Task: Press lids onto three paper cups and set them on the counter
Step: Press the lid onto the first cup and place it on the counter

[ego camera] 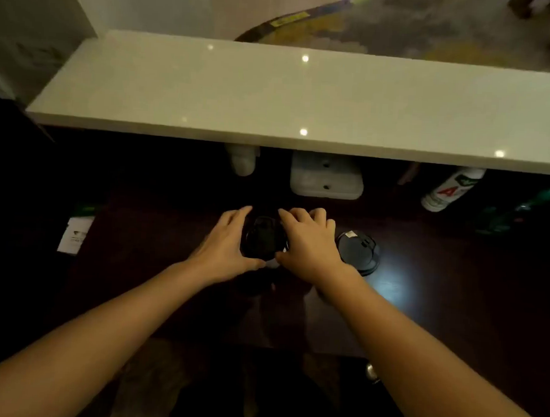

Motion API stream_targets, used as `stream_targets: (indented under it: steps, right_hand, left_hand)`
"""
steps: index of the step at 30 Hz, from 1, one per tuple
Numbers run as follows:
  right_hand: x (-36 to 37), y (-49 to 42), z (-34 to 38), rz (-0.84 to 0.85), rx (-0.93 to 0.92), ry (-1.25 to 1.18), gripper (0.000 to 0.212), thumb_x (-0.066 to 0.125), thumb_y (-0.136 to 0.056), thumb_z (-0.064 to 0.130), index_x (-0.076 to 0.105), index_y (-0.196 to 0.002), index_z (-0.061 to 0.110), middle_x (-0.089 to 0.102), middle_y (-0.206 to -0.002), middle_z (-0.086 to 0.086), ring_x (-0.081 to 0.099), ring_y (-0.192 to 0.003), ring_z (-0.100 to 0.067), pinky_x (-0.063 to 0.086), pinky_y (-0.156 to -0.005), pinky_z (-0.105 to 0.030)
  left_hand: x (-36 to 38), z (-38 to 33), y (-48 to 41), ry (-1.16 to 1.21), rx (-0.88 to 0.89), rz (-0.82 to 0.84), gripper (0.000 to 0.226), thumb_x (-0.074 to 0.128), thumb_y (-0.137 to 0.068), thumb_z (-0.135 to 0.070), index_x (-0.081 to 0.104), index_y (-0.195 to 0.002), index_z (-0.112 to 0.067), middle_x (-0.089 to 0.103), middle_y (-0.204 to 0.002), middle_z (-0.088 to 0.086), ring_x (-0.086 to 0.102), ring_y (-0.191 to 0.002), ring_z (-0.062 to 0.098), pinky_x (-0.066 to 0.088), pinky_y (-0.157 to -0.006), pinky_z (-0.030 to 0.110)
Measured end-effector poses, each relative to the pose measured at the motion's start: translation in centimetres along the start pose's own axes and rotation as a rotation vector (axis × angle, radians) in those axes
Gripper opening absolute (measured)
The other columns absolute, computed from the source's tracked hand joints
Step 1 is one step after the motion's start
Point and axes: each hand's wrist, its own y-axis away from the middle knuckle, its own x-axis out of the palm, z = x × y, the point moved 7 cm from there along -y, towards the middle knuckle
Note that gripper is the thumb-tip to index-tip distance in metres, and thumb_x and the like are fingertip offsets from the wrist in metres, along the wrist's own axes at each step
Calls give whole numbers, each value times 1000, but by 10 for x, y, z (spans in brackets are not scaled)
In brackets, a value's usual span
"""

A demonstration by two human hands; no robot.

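Observation:
A black lid (262,239) sits on top of a cup on the dark lower worktop (454,297); the cup below is mostly hidden in shadow. My left hand (224,244) wraps the lid's left edge and my right hand (307,242) covers its right edge, fingers curled over the rim. Just to the right stands a second cup topped with a black lid (359,251), free of both hands. The pale raised counter (273,96) runs across the view above the worktop.
Under the counter's overhang are a white rectangular box (326,179), a small white container (242,162) and a white spray can (450,188) lying tilted at the right. A white card (74,236) lies at the left. A round knob (371,373) shows at the worktop's front.

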Motion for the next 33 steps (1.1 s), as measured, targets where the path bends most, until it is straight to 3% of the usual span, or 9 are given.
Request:
stream_targets:
  steps: [4, 13, 16, 19, 21, 24, 27, 30, 33]
  right_hand:
    - [6, -21, 2, 130, -92, 103, 85, 73, -82, 44, 35, -153, 18, 48, -149, -4, 36, -128, -37, 32, -96, -47]
    - [22, -42, 22, 165, -180, -27, 83, 77, -81, 44, 40, -150, 15, 50, -147, -5, 39, -126, -35, 35, -100, -44]
    - [33, -47, 38, 194, -146, -273, 89, 82, -79, 32, 39, -154, 12, 45, -152, -8, 43, -133, -35, 38, -111, -42]
    - [45, -50, 46, 168, -40, -580, 86, 85, -78, 18, 42, -153, 11, 48, -151, -8, 48, -136, -27, 41, -114, -38]
    - [52, -49, 49, 157, 21, -770, 83, 84, -80, 12, 44, -152, 20, 52, -147, -3, 53, -130, -21, 47, -109, -35]
    - [65, -43, 53, 202, 90, -1059, 73, 76, -84, -1, 49, -148, 25, 57, -126, 15, 59, -109, -4, 52, -85, -11]
    - [86, -39, 48, 174, 165, -1291, 65, 66, -86, -9, 57, -141, 23, 66, -123, 11, 65, -114, -14, 57, -94, -26]
    - [99, -34, 40, 182, 334, -1516, 52, 54, -92, -3, 65, -132, 29, 75, -114, 1, 72, -99, -15, 58, -81, -29]
    - [102, -33, 37, 167, 385, -1558, 37, 49, -103, 17, 65, -134, 31, 73, -124, 1, 68, -117, -21, 54, -102, -39]
  left_hand:
    - [7, -1, -16, 8, 20, 56, 112, 87, -64, -39, 18, -153, -28, 29, -154, -2, 34, -140, 19, 37, -109, 35]
    - [-11, 23, -16, -2, 77, -15, 104, 85, -64, -44, 31, -149, -19, 36, -140, -6, 41, -127, 12, 36, -97, 21]
    - [-19, 48, -8, 92, 11, -57, 102, 87, -65, -39, 33, -149, -17, 38, -140, -3, 42, -128, 14, 36, -99, 22]
    - [-23, 74, -3, 199, -70, -148, 97, 88, -65, -34, 37, -146, -19, 41, -139, 1, 46, -126, 19, 43, -103, 33]
    - [-22, 90, 1, 289, -133, -214, 94, 89, -64, -32, 40, -144, -21, 43, -139, 2, 52, -120, 21, 48, -99, 36]
    - [-16, 102, 9, 432, -189, -312, 91, 90, -62, -28, 45, -141, -24, 42, -136, -3, 56, -107, 15, 49, -81, 17]
    - [-13, 102, 13, 474, -151, -392, 90, 91, -54, -31, 49, -134, -28, 41, -130, -10, 55, -111, 13, 54, -87, 26]
    - [-2, 104, 12, 554, -138, -339, 83, 88, -51, -38, 49, -124, -42, 43, -129, -13, 56, -111, 12, 58, -86, 34]
    - [7, 102, 12, 871, -173, -304, 45, 76, -72, -43, 54, -110, -42, 56, -121, -10, 60, -106, 15, 58, -80, 34]
